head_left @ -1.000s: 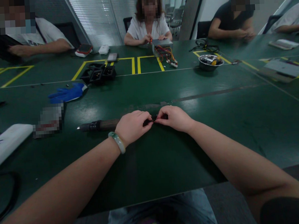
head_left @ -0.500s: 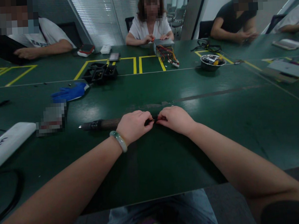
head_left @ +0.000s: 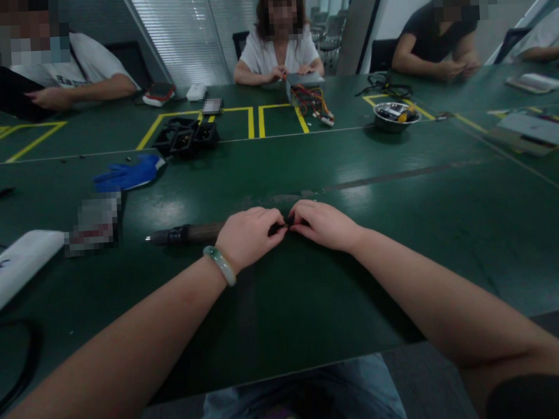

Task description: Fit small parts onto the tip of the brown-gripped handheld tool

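Observation:
Both hands meet over the green table in front of me. My left hand, with a bangle at its wrist, is closed in a pinch on a small black part with a gold-coloured glint. From the other side, my right hand pinches the same spot, its fingertips close against the left ones. The fingers cover most of the part, so its kind is unclear. A dark pen-shaped tool with a metal tip, probably an electric screwdriver, lies beside and partly behind my left hand.
To the left lie a blue glove, a blurred-out packet and a white case. Farther back are black plastic sockets, a metal bowl of small items and a metal box with wires. Several people sit opposite.
My right hand has shifted very slightly left, its fingers turned a little around the small black part. The left hand keeps its pinch. The whole view has drifted slightly.

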A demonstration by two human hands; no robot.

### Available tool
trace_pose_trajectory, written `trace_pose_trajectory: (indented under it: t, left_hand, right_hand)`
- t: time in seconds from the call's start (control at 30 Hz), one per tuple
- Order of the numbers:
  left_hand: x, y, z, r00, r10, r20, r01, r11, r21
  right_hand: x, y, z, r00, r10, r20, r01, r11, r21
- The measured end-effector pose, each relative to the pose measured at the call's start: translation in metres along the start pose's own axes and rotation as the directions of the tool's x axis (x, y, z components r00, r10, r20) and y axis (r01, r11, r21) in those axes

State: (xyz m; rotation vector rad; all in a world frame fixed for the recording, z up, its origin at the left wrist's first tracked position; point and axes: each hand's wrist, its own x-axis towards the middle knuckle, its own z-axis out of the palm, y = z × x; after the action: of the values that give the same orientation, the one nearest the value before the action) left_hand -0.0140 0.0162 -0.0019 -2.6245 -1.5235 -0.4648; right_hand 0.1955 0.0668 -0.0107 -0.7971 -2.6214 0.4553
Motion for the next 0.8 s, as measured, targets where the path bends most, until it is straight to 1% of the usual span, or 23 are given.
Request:
trace_pose_trajectory:
  t: [0.17,0.27,0.33,0.43,0.5,0.57,0.63,0.67,0.7,0.73,0.8]
  left_hand:
    - [0.000,0.000,0.000,1.000,0.002,0.014,-0.002,1.000,0.010]
    - [-0.001,0.000,-0.001,1.000,0.006,-0.006,-0.006,1.000,-0.001]
    - [-0.001,0.002,-0.004,0.998,0.031,-0.054,-0.033,0.999,-0.027]
    - [-0.003,0.008,-0.010,0.982,0.095,-0.164,-0.110,0.990,-0.084]
    - [-0.006,0.012,-0.014,0.970,0.144,-0.194,-0.171,0.977,-0.129]
    - [-0.009,0.014,-0.017,0.956,0.252,-0.148,-0.276,0.946,-0.173]
    - [-0.012,0.014,-0.018,0.914,0.401,-0.058,-0.404,0.890,-0.213]
    - [-0.013,0.014,-0.018,0.891,0.453,-0.023,-0.446,0.866,-0.224]
    - [-0.014,0.013,-0.017,0.870,0.494,0.007,-0.479,0.846,-0.234]
    - [-0.014,0.013,-0.016,0.858,0.513,0.027,-0.493,0.836,-0.240]
    - [-0.015,0.012,-0.014,0.851,0.523,0.047,-0.496,0.830,-0.255]
  right_hand:
    - [0.001,0.000,0.002,1.000,-0.016,-0.005,0.016,1.000,0.006]
    - [0.001,-0.001,0.001,1.000,-0.021,-0.010,0.021,1.000,0.010]
    - [0.001,-0.002,0.002,1.000,-0.012,-0.016,0.012,1.000,0.011]
    - [0.001,-0.003,0.004,1.000,0.005,-0.022,-0.005,1.000,0.005]
    - [0.001,-0.003,0.003,1.000,0.002,-0.020,-0.002,1.000,-0.005]
    - [0.001,0.000,-0.001,1.000,0.003,-0.021,-0.003,1.000,-0.026]
    - [-0.003,0.008,-0.011,0.999,0.031,-0.032,-0.033,0.998,-0.059]
    - [-0.008,0.014,-0.019,0.997,0.060,-0.043,-0.063,0.995,-0.081]
    - [-0.016,0.021,-0.028,0.994,0.099,-0.052,-0.104,0.989,-0.104]
    - [-0.026,0.030,-0.038,0.988,0.143,-0.059,-0.150,0.980,-0.130]
    - [-0.056,0.051,-0.061,0.966,0.250,-0.074,-0.259,0.947,-0.190]
